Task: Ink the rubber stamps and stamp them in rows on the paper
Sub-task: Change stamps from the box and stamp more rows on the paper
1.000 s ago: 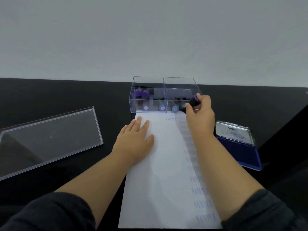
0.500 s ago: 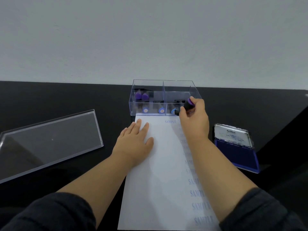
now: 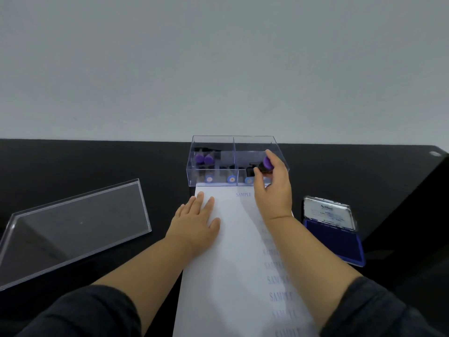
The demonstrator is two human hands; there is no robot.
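Note:
A white sheet of paper (image 3: 233,251) lies on the black table, with blue SAMPLE prints running down its right side and one at the top. My left hand (image 3: 196,222) rests flat on the paper's upper left. My right hand (image 3: 273,184) grips a black rubber stamp with a purple cap (image 3: 266,164), held over the right compartment of the clear stamp box (image 3: 281,156). More purple-capped stamps (image 3: 204,158) and blue-ended ones (image 3: 231,178) lie inside the box. The open blue ink pad (image 3: 336,242) sits right of the paper.
The clear box lid (image 3: 73,229) lies on the table at the left. A grey wall rises behind the table's far edge. The table's right corner (image 3: 435,154) is near the ink pad.
My right hand has carried the stamp forward from the paper's top edge to over the box's right compartment. My left hand has stayed flat on the paper.

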